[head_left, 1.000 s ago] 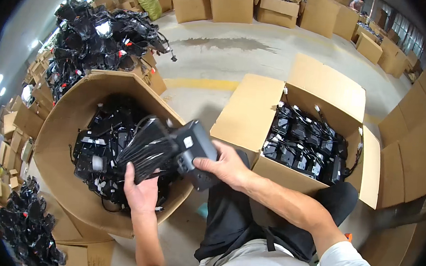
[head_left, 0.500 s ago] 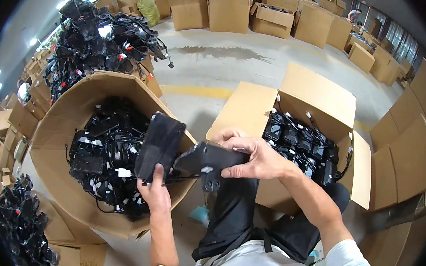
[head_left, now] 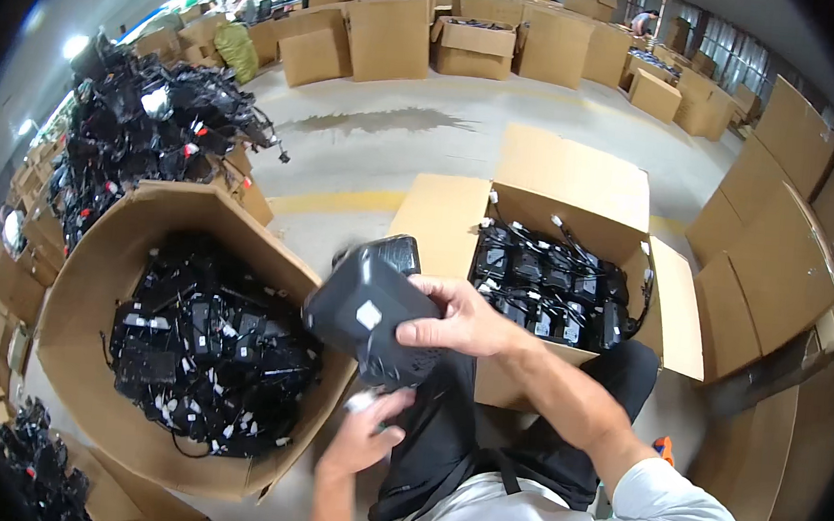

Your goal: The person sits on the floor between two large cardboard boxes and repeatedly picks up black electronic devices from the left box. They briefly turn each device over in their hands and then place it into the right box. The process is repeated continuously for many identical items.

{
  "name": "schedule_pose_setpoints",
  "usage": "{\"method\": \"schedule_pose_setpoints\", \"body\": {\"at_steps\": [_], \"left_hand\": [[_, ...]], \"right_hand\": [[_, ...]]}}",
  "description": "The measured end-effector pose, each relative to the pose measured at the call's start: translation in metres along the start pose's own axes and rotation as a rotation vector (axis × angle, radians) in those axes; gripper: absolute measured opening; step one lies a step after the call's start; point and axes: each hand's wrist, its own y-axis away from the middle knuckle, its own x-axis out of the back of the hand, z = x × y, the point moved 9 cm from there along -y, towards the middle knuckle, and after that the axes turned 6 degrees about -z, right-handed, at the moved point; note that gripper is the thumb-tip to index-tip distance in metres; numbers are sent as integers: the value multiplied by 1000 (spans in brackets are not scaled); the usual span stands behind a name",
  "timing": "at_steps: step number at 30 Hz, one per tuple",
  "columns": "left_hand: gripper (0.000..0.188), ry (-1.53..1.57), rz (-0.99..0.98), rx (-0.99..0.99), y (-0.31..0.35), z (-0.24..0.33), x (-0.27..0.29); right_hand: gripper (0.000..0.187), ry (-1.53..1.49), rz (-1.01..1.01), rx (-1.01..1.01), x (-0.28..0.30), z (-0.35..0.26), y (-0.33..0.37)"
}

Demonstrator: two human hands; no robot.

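1. We hold a black unit (head_left: 347, 304) just to the right of the large carton (head_left: 77, 351); in our view it partly overlaps that carton's right rim. A small white patch (head_left: 369, 315) sits on its smooth upper face.
2. Our right hand (head_left: 461, 318) has firm hold of the black unit at the side away from the large carton: the thumb lies along the near face, and the fingers curl behind, mostly hidden.
3. Our left hand (head_left: 358, 447) is beneath the black unit, near the large carton's right wall. Its fingers are half bent, apart and blurred. A small white piece (head_left: 360, 400) shows at their tips; we cannot tell whether they grip it.
4. Behind the black unit, beyond the large carton's right rim, we see a shiny black part (head_left: 396, 249); whether the two are joined, we cannot tell.
5. Inside the large carton lie jumbled black parts (head_left: 205, 342) with cables and white plugs.
6. To the right of the large carton, an open box (head_left: 441, 209) holds black housings (head_left: 542, 317) in rows.
7. Beyond the large carton, toward its left, rises a heap of black pieces (head_left: 143, 131), with a green sack (head_left: 236, 50) farther off.
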Motion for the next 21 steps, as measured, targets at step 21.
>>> {"method": "schedule_pose_setpoints", "body": {"at_steps": [21], "left_hand": [[67, -152, 870, -69, -32, 108, -1]], "right_hand": [[37, 41, 558, 79, 43, 40, 82]]}}
